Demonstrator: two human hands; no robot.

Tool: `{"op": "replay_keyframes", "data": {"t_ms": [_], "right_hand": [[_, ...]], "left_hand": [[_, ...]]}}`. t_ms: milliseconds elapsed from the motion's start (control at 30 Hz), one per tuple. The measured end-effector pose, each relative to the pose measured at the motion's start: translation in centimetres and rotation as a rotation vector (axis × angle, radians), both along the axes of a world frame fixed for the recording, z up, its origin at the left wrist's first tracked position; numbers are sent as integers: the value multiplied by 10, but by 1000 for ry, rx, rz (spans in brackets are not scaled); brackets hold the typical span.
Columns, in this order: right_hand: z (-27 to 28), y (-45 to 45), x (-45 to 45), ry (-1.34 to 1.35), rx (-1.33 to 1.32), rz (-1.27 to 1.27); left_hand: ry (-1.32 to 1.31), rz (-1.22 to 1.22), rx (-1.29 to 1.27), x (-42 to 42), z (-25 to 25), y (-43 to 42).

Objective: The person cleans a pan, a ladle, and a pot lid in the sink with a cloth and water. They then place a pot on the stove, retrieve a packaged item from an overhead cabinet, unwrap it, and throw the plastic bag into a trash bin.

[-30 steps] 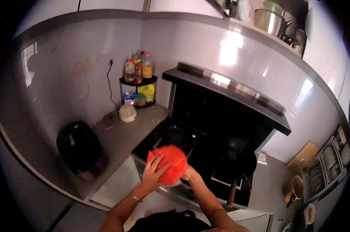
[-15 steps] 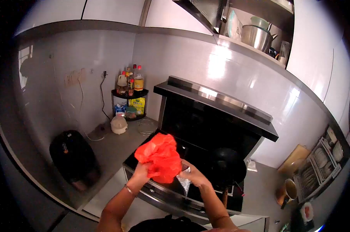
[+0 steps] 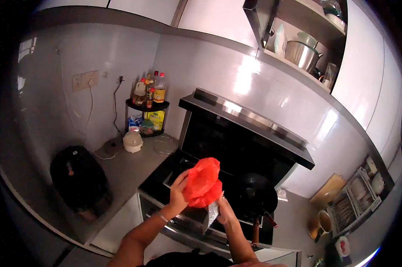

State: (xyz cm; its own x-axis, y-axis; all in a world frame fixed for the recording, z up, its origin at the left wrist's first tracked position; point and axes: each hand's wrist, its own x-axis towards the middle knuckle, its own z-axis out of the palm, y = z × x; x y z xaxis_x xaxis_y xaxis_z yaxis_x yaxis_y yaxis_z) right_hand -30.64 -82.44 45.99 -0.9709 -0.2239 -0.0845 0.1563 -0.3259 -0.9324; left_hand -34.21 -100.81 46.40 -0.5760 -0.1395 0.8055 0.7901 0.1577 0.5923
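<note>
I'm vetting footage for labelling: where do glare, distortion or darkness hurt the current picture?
Head view: glare whitens patches of the back wall; head view: lens distortion bends the upper cabinets; head view: the pan nearly merges with the dark stove, but the red bag stands out.

You can't see inside the red plastic [image 3: 203, 182]; it hides part of the hob [image 3: 155, 181] and the upper end of the silvery piece [image 3: 211, 216] by your right hand [image 3: 225, 211]. Bottles [image 3: 159, 94]: labels too small to read. Top edge cuts the white cabinets [image 3: 141, 10], bottom edge your dark clothing [image 3: 187, 260].
</note>
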Motion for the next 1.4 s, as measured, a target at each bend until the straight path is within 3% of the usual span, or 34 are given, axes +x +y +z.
{"op": "replay_keyframes", "data": {"t_ms": [100, 300, 400, 433, 533, 633, 733, 800, 867, 933, 1033, 1267, 1333, 1400], "right_hand": [[-3, 2, 0, 49, -69, 45], [18, -3, 13, 41, 129, 42], [19, -5, 13, 77, 202, 135], [18, -3, 12, 103, 229, 179], [17, 5, 19, 49, 349, 150], [17, 14, 23, 16, 186, 107], [12, 21, 31, -49, 242, -20], [1, 27, 33, -7, 251, -102], [28, 19, 50, -46, 203, -173], [8, 31, 45, 26, 186, -208], [-22, 49, 44, -29, -107, -328], [-21, 102, 78, -137, -262, -617], [-40, 145, 88, -15, -291, -679], [-23, 180, 113, 99, -426, -791]], "left_hand": [[58, -1, -76, -1, -4, -2], [137, 65, -273, 8, -5, -11], [-29, -50, -4, 5, -17, -18], [-250, -314, 403, -9, -45, -14], [-534, -379, 367, -22, -81, -48], [-534, -717, 763, -12, -76, -63], [-557, -783, 633, 0, -73, -63], [-813, -1010, 1032, -7, -83, -56], [-910, -1013, 1015, -2, -88, -51], [-959, -1000, 954, 3, -88, -47], [-1011, -964, 880, 11, -92, -43], [-1113, -909, 767, 28, -99, -31], [-1137, -888, 745, 31, -97, -20], [-1150, -871, 724, 31, -95, -8]]}}
